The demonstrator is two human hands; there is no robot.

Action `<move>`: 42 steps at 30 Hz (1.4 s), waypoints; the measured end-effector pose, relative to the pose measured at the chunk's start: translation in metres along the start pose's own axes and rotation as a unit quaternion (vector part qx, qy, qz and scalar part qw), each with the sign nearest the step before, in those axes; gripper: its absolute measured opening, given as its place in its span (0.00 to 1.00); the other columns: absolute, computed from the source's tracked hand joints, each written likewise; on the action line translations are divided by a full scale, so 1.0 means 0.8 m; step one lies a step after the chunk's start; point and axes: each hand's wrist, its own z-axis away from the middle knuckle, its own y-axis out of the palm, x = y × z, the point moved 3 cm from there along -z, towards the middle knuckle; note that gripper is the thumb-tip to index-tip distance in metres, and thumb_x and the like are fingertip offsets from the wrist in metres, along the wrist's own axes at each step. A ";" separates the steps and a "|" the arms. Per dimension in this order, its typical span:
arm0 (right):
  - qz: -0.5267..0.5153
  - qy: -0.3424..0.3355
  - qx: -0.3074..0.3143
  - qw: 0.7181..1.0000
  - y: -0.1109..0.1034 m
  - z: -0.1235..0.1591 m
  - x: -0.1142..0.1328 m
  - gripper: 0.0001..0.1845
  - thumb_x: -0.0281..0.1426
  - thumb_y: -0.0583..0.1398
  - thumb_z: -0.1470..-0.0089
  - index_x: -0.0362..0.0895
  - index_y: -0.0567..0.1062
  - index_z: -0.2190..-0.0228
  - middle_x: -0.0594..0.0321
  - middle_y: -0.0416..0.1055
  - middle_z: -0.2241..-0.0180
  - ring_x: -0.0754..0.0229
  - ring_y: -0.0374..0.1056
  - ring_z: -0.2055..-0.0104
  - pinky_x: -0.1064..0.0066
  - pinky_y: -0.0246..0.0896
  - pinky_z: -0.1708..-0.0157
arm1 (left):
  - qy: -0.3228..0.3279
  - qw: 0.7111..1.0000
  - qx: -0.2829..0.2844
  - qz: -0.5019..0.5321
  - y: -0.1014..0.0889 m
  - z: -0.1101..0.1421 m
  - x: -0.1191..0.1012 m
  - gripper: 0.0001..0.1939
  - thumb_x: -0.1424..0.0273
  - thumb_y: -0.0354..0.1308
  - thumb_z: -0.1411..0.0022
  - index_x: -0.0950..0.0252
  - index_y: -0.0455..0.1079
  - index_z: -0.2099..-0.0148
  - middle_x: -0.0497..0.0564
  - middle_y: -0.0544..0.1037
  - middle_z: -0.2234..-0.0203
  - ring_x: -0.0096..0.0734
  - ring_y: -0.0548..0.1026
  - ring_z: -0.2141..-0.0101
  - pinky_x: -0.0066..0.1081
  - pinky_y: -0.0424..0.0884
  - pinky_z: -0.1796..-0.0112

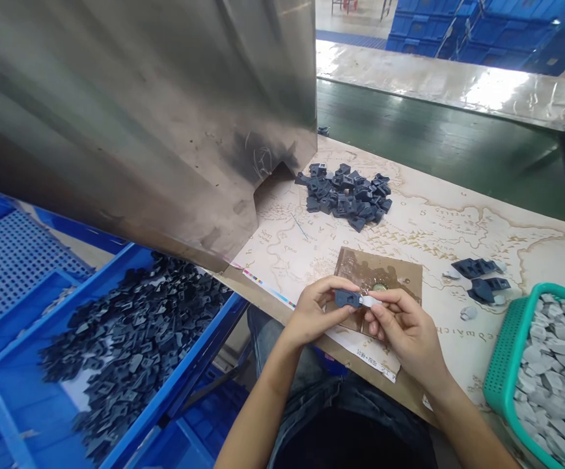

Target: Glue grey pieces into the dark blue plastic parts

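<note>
Seemingly midway through one pair, at lower centre, the left hand [312, 309] pinched a dark part [345, 298], the right hand [405, 320] a white piece [371, 301] at its end, while the central dark pile [348, 195] and lower-right basket [505, 352] held plenty more.

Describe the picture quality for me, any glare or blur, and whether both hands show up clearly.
Head view: white glare on the shiny ledge beyond the green conveyor belt; head view: the large metal panel at upper left looks soft; head view: left hand and right hand read clearly, though the small white piece looks washed out.
</note>
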 end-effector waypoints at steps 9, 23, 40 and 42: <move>0.149 -0.013 0.093 0.984 -0.016 -0.004 0.009 0.14 0.41 0.54 0.42 0.43 0.72 0.65 0.64 0.69 0.79 0.65 0.66 0.79 0.74 0.62 0.79 | 0.000 0.997 0.024 -0.075 0.003 0.002 0.001 0.09 0.71 0.62 0.46 0.64 0.74 0.61 0.56 0.79 0.62 0.36 0.76 0.60 0.33 0.70 0.56; 0.206 -0.066 0.056 0.975 -0.015 0.002 0.029 0.16 0.42 0.53 0.41 0.45 0.75 0.64 0.61 0.73 0.73 0.61 0.69 0.72 0.72 0.64 0.72 | -0.103 0.993 0.028 0.048 0.009 0.003 0.001 0.18 0.58 0.66 0.53 0.64 0.75 0.64 0.53 0.80 0.69 0.34 0.77 0.68 0.30 0.73 0.66; 0.326 -0.172 0.047 0.928 0.022 -0.016 0.056 0.19 0.34 0.52 0.40 0.46 0.69 0.48 0.60 0.74 0.66 0.61 0.69 0.70 0.68 0.67 0.67 | -0.178 0.950 -0.062 0.249 -0.003 -0.002 0.010 0.29 0.43 0.54 0.52 0.67 0.68 0.66 0.44 0.69 0.89 0.27 0.68 0.86 0.27 0.66 0.81; 0.333 -0.186 0.050 0.923 0.027 -0.022 0.058 0.19 0.33 0.52 0.40 0.45 0.68 0.48 0.60 0.74 0.66 0.61 0.70 0.69 0.69 0.67 0.66 | -0.171 0.953 -0.058 0.244 -0.002 -0.003 0.011 0.30 0.42 0.52 0.51 0.67 0.68 0.67 0.44 0.69 0.90 0.27 0.67 0.87 0.27 0.64 0.82</move>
